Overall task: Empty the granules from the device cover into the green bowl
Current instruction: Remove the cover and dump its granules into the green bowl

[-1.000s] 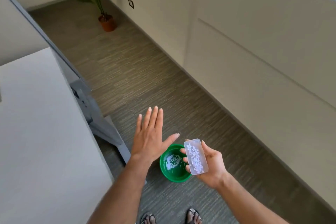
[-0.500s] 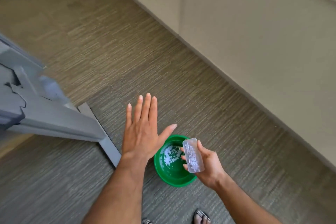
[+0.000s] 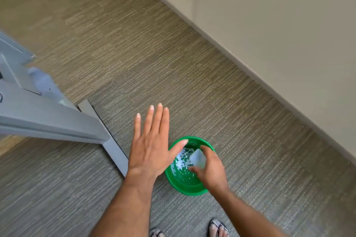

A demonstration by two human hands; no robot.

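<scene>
A green bowl sits on the carpet by my feet, with white granules spread across its inside. My right hand grips the clear device cover and holds it tipped over, turned toward the bowl's inside and above the granules. My left hand hovers flat, palm down, fingers spread, just left of the bowl, its thumb over the rim. It holds nothing.
A grey table leg and foot bar run along the floor to the left of the bowl. A beige wall with a baseboard borders the carpet on the right. My sandalled feet stand just below the bowl.
My right hand has turned the cover from facing up to tipped over the bowl, and more granules lie in the bowl. The view has dropped lower. My left hand stays spread.
</scene>
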